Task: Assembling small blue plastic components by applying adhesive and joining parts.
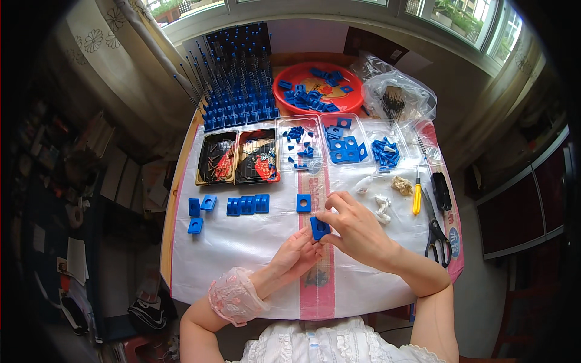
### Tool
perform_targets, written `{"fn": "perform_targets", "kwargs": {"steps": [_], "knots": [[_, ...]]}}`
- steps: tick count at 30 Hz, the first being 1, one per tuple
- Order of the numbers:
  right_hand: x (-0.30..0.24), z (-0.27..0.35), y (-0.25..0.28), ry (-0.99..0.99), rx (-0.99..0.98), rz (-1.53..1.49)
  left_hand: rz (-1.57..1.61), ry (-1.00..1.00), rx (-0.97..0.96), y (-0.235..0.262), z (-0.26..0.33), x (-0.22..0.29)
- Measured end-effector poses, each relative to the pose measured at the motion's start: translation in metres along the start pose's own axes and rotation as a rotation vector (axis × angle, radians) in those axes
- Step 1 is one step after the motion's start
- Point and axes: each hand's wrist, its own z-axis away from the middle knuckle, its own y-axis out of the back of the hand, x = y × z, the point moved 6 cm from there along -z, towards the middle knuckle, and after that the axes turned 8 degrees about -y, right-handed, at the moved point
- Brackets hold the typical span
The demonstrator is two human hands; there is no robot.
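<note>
Between my two hands, over the middle of the table, is a blue square plastic piece with a round hole (320,227). My right hand (351,225) pinches it from above and the right with thumb and fingers. My left hand (296,253) comes in from below, its fingertips closed at the piece's lower left edge. Just beyond lies a flat blue square plate with a hole (304,203). To the left sit a row of ribbed blue pieces (247,205) and, further left, a few loose blue pieces (195,225).
Trays with small metal parts (218,158) and a clear tray of blue bits (298,145) line the back. Behind them stand spring-topped blue assemblies (239,91) and a red basin (290,104). At right lie a yellow-handled screwdriver (417,199) and scissors (437,239).
</note>
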Motion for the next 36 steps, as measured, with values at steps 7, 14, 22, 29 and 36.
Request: {"fn": "perform_targets", "kwargs": {"steps": [7, 14, 22, 29, 36], "knots": [[0.000, 0.001, -0.001, 0.001, 0.013, -0.005, 0.009, 0.001, -0.004, 0.001, -0.001, -0.001], [0.000, 0.000, -0.001, 0.006, 0.022, 0.001, -0.004, 0.006, -0.016, 0.005, -0.002, -0.002], [0.002, 0.001, -0.003, -0.021, -0.028, 0.033, 0.011, 0.000, -0.063, 0.002, -0.001, -0.001], [0.002, 0.000, -0.003, -0.020, -0.032, 0.030, 0.012, -0.002, -0.059, 0.003, -0.002, -0.002], [0.000, 0.001, -0.001, -0.002, 0.010, -0.003, 0.013, 0.010, -0.019, 0.003, -0.002, -0.002]]}}
